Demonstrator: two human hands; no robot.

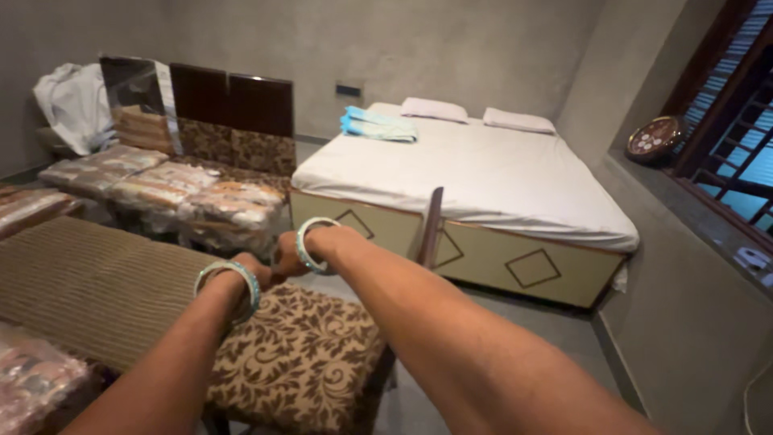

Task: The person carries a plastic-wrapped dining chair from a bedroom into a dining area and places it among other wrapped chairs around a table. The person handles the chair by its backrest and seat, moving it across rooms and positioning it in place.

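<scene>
While both arms reach forward over a patterned chair, the scene reads so:

Chair: the chair has a brown-and-cream floral seat; it sits near, centre, below both forearms, its seat facing up.
Chair back: a dark upright edge rises right of the hands, probably the chair's backrest seen side-on, though the view is too poor to be sure.
Right hand: the right hand lies at the far edge of the seat, fingers curled; whether it grips anything I cannot tell. A pale blue bangle rings its wrist.
Left hand: the left hand is just beside the right one, mostly hidden behind its own wrist, so its grip cannot be told.
Left side: a ribbed brown cushion lies near left; beyond it are plastic-wrapped chairs.
Far right: a bed with a white sheet, two pillows and folded blue cloth.
Sill: a round decorated plate leans by the window.
</scene>
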